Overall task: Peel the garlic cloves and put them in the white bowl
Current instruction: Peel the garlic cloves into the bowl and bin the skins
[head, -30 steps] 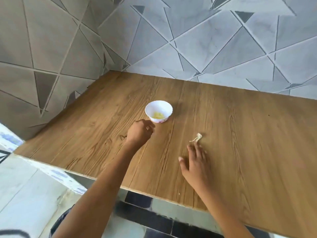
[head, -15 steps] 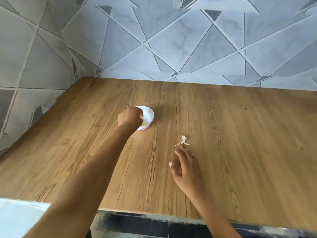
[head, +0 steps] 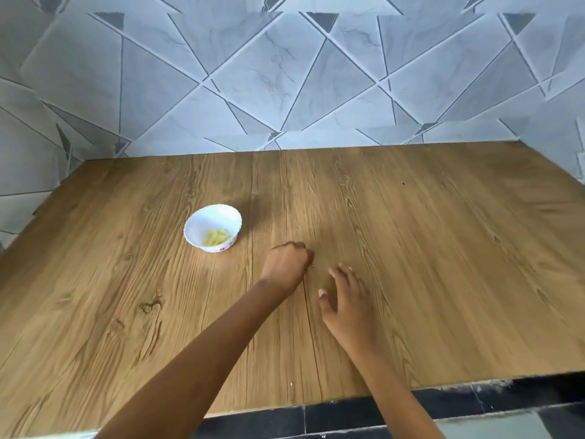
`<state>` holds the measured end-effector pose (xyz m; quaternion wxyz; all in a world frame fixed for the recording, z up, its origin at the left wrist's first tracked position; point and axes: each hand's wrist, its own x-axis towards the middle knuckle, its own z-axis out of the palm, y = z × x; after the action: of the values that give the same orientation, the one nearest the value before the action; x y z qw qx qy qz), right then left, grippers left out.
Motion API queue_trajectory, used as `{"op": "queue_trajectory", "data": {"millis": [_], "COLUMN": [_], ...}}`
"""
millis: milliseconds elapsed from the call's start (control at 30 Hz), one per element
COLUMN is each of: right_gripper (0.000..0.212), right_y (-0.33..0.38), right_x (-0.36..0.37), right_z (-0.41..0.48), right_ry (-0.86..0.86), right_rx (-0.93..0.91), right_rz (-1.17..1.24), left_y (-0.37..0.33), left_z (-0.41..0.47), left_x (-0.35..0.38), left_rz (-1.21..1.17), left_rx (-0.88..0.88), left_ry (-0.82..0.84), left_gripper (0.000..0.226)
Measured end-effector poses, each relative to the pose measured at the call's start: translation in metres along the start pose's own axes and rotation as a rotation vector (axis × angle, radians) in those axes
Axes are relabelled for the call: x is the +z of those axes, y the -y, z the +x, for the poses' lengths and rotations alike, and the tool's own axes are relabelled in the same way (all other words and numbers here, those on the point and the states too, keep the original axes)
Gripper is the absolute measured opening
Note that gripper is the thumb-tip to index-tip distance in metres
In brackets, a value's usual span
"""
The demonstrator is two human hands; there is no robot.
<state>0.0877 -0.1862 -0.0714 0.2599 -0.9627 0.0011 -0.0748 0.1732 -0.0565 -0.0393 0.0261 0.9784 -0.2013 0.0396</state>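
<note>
Bowl [head: 202, 222] of cloves [head: 216, 237] stands beyond left hand [head: 286, 267].

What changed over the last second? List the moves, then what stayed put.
The left hand left the small white scalloped bowl and swung back right to the papery garlic skin scrap ahead of the right hand. Its curled fingers now cover the scrap except for a sliver, so a grip is unconfirmed. Unchanged: right hand flat on the brown wooden table, bowl in place holding pale yellow peeled cloves.
</note>
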Motion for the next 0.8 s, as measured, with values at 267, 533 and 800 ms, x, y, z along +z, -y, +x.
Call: {"op": "queue_trajectory", "data": {"millis": [267, 533, 800], "right_gripper": [0.042, 0.048, 0.047], "right_y": [-0.004, 0.006, 0.012], "right_x": [0.005, 0.026, 0.037], "right_z": [0.001, -0.017, -0.020], "right_ry": [-0.071, 0.021, -0.001], "right_rx": [-0.046, -0.250, -0.372], "right_rz": [0.043, 0.036, -0.033], "left_y": [-0.002, 0.025, 0.019], "left_z": [-0.012, -0.091, -0.124], "left_x": [-0.008, -0.035, -0.028], "left_rz": [-0.270, -0.883, -0.746], "left_rx": [-0.041, -0.500, -0.546], "left_ry": [-0.106, -0.098, -0.045], "left_gripper": [0.013, 0.022, 0.007]}}
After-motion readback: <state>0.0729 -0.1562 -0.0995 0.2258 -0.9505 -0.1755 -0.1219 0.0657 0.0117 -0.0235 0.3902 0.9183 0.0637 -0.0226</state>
